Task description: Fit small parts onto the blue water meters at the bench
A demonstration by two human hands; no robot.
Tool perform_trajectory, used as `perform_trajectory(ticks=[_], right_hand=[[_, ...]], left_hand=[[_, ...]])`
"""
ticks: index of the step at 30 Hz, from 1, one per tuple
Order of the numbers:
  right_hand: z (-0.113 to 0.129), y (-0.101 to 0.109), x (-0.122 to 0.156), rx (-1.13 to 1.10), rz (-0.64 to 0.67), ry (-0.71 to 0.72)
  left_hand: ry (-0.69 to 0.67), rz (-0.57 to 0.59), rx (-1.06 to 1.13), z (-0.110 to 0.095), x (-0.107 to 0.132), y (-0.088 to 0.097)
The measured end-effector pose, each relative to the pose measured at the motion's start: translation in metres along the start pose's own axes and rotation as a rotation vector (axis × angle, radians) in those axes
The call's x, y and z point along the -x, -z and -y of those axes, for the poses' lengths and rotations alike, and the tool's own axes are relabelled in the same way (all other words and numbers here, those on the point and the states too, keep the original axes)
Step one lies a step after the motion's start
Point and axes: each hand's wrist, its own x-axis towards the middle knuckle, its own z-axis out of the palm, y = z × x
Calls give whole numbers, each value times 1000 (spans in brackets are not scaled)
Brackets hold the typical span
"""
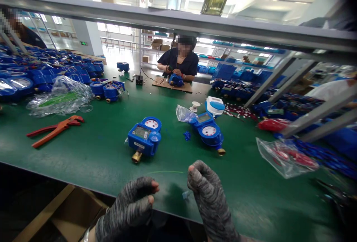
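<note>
**Green desk (97, 152), thin wire (167, 171) taut**

The wire hangs over the desk's near edge, each end pinched in the fingers of the left hand (131, 208) and right hand (208, 197). Beyond lie a blue meter (144, 136) and a second meter (208, 128); orange pliers (54, 129) farther left.

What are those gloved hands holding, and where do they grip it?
A thin wire, stretched between them: the right hand pinches one end in its fingertips, the left hand apparently the other.
</note>
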Motion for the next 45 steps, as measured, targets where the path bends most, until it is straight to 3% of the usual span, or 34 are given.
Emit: perform_trajectory(ticks=[6, 20, 28, 32, 35, 41, 45], right_hand=[[-10, 0, -14, 157, -25, 16], [-15, -41, -24, 238, -4, 136], [-12, -47, -24, 283, 13, 139], [-12, -50, -24, 314, 45, 151], [-15, -57, -26, 338, 78, 156], [-20, -75, -35, 343, 132, 160], [-22, -76, -37, 273, 183, 76]], left_hand=[[8, -86, 13, -5, -9, 15], [-18, -119, 96, -5, -8, 14], [-78, -162, -74, -25, -8, 12], [1, -126, 35, -15, -11, 11], [52, -188, 113, -5, -18, 5], [253, -224, 549, 5, -62, -14], [387, -179, 658, 9, -77, -11]])
